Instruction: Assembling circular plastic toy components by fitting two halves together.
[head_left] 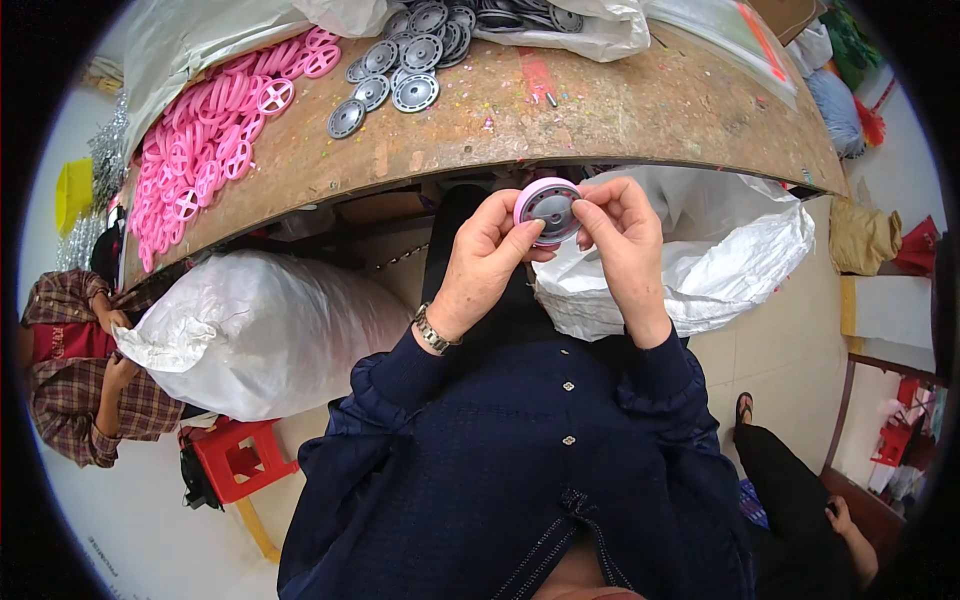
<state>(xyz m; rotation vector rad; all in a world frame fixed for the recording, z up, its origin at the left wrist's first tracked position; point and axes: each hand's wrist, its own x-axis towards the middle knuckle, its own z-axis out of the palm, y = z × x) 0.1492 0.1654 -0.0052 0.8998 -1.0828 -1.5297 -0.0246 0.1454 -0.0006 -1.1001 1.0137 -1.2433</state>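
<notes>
Between my two hands, just off the table's front edge, is a small toy wheel (552, 207), a grey disc set against a pink ring. My left hand (478, 262) grips its left side, thumb on the lower face. From the right, my right hand (628, 238) pinches the rim with thumb and fingers. The fingers behind the wheel are partly hidden. On the table ahead lie several loose grey discs (416, 92), and to their left spreads a heap of pink spoked rings (205, 130).
The worn wooden table (640, 120) curves across the front. A full white sack (270, 335) stands below left, an open white sack (690, 290) below right. A person in a plaid shirt (75, 400) is at left near a red stool (240, 460); another person's leg (790, 480) is at right.
</notes>
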